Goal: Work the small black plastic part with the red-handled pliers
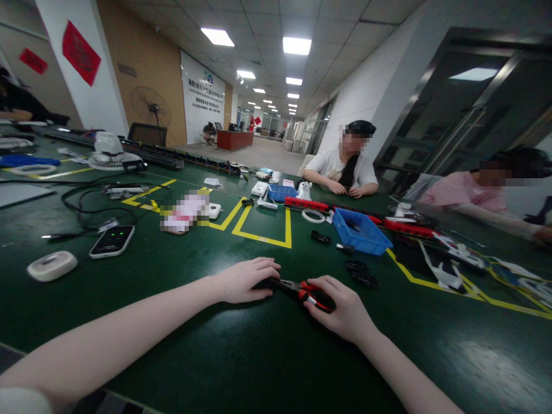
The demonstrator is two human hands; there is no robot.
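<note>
Near the middle of the green table, my right hand is closed around the red-and-black handles of a pair of long-nose pliers. The pliers point left, and their jaws meet a small black part. My left hand pinches that part between thumb and fingers. Its exact kind is hidden by the fingers. Beyond my right hand lies a coiled black cable on the tabletop.
A blue tray holds dark items at the right. Left of centre are a phone, a black-faced device and a white oval object. Yellow tape marks the table. A person sits opposite, another at right.
</note>
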